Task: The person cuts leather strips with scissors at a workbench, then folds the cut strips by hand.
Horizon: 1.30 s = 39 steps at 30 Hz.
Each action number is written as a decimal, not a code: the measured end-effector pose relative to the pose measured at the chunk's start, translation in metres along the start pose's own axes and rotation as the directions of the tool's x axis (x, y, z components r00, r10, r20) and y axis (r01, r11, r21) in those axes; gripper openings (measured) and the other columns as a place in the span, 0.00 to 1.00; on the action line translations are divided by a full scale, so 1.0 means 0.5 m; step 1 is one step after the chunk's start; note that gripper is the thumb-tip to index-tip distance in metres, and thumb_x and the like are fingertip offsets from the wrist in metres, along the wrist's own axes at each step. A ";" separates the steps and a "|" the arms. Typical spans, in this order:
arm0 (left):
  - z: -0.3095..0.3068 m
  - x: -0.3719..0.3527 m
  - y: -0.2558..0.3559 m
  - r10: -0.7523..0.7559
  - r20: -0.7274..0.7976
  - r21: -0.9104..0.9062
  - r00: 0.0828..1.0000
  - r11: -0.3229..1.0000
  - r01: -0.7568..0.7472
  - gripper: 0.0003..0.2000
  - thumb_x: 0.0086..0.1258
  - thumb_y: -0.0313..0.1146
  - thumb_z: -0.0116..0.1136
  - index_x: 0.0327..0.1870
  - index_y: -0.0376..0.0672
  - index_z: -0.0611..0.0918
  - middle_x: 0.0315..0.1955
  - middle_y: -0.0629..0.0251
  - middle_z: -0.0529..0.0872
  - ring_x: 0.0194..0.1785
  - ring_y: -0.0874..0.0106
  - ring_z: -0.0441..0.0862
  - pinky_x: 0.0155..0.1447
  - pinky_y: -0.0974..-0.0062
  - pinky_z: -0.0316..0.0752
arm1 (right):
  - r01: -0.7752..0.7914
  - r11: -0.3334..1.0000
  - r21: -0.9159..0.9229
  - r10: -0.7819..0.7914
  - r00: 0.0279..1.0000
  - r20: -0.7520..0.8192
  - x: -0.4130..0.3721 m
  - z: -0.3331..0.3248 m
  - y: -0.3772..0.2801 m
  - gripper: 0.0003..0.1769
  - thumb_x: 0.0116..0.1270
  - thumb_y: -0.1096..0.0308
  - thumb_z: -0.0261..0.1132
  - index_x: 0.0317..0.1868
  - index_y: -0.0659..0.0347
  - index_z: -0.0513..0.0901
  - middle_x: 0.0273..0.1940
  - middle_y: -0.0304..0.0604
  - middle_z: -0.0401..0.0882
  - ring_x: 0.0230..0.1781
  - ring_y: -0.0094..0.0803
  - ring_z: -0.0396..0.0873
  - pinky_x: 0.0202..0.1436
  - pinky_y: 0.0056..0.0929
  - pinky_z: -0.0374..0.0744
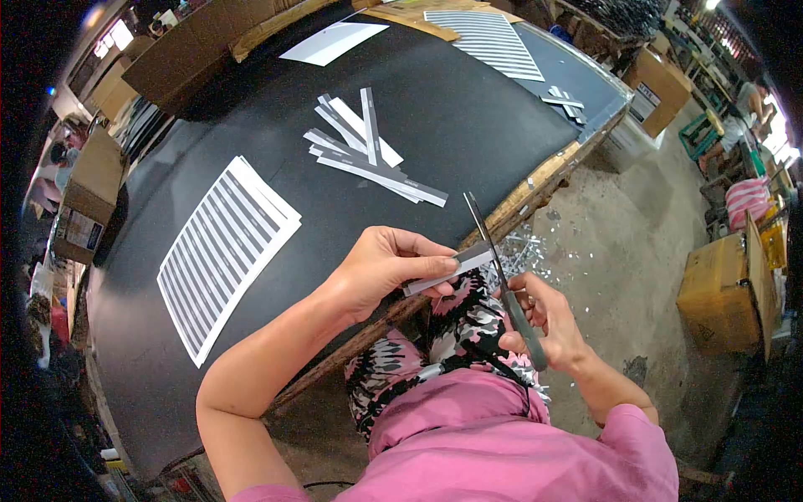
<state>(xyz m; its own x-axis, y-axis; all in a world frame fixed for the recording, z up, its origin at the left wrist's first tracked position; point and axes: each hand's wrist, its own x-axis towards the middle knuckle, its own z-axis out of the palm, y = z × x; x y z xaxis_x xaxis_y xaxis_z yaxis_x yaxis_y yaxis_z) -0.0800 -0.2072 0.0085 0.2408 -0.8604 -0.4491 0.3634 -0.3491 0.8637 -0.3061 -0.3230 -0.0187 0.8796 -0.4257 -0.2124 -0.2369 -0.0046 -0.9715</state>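
Note:
My left hand (391, 261) pinches a grey-and-white paper strip (474, 258) between thumb and fingers, just past the table's near edge. In my right hand (544, 318) is a pair of scissors (520, 322), with its long dark blades pointing up and away from me. The blades cross the right end of the strip. On the black tabletop ahead lies a loose pile of cut strips (381, 174), fanned over one another. To the left of my left hand rests a stack of striped printed sheets (226, 251).
A white sheet (335, 42) and another striped sheet (493, 42) lie at the table's far side. Small strips (565, 105) sit near the right corner. Paper scraps (527, 255) litter the floor. Cardboard boxes (723, 293) stand right; a person (740, 117) is in the background.

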 end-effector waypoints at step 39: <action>0.041 0.016 -0.009 0.343 -0.014 -0.113 0.939 0.933 -0.342 0.23 0.65 0.26 0.64 0.61 0.33 0.74 0.49 0.59 0.84 0.51 0.73 0.82 0.58 0.75 0.77 | 0.355 0.902 0.246 -0.209 0.857 -0.472 0.069 0.027 -0.062 0.24 0.55 0.76 0.75 0.50 0.60 0.74 0.33 0.39 0.84 0.27 0.17 0.78 0.28 0.17 0.76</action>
<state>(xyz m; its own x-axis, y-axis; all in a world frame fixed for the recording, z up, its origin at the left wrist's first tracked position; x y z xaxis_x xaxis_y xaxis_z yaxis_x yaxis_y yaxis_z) -0.0981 -0.2202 0.0059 0.3636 -0.9226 -0.1287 0.3580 0.0108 0.9337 -0.2627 -0.3254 0.0025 0.6081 -0.7907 0.0704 0.2001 0.0669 -0.9775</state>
